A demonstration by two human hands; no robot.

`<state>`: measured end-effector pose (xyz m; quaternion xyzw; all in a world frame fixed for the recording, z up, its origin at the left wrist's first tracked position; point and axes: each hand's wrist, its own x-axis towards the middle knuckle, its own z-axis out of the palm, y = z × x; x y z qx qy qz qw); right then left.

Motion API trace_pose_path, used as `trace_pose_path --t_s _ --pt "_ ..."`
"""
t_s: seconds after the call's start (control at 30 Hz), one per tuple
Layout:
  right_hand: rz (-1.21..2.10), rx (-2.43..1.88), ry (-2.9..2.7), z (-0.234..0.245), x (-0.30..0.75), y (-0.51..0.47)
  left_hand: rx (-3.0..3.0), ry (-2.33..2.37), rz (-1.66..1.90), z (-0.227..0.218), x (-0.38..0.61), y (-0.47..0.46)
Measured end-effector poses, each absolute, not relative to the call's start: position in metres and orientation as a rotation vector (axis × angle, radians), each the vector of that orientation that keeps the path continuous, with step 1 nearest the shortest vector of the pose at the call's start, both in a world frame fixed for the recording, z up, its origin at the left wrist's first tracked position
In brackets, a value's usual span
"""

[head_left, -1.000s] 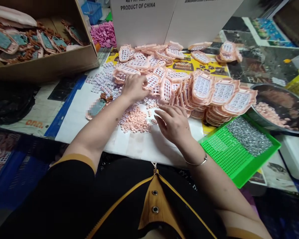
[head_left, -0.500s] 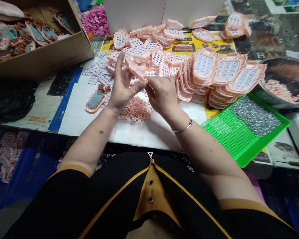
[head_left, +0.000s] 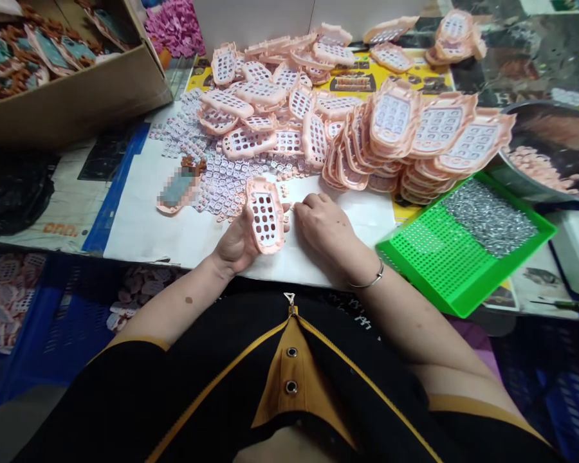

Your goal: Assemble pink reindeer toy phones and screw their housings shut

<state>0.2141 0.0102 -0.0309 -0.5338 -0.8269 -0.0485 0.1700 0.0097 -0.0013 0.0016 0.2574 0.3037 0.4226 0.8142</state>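
Note:
My left hand holds a pink plastic phone-shaped shell with rows of empty button holes, tilted up near the table's front edge. Just to its right, my right hand rests on the white sheet with curled fingers, pinching at something small I cannot make out. A spread of small pale button pieces lies just beyond the shell. A large heap of identical pink shells fills the table behind and to the right.
A green perforated tray with several small metal screws sits at the right. A metal bowl holds pink parts beyond it. A cardboard box of finished pieces stands at the left, blue crates below.
Both hands came down from mid-air toward the table's front edge. The left hand now holds the shell face-up alone; the right hand has left it and rests on the white sheet.

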Motion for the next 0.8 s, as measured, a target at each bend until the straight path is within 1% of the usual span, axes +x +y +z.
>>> trace_pose_path --t_s 0.1,0.23,0.3,0.37,0.53,0.8 --pt "-0.13 -1.453 -2.21 -0.025 0.211 0.006 0.435 0.643 0.854 -0.004 0.008 -0.005" --pt "0.087 -1.195 -1.984 -0.004 0.2 -0.013 0.367 0.625 0.86 -0.007 0.006 -0.007" --pt "0.183 -1.009 -2.012 0.003 0.192 -0.024 0.38 0.629 0.883 -0.007 0.007 -0.009" --pt "0.203 -0.883 -2.086 0.006 0.185 -0.034 0.404 0.635 0.89 -0.007 0.008 -0.01" --pt "0.217 -0.853 -2.244 0.008 0.183 -0.04 0.399 0.642 0.868 -0.008 0.009 -0.012" --pt "0.259 -0.708 -2.424 0.023 0.189 -0.04 0.392 0.612 0.842 -0.009 0.004 -0.013"
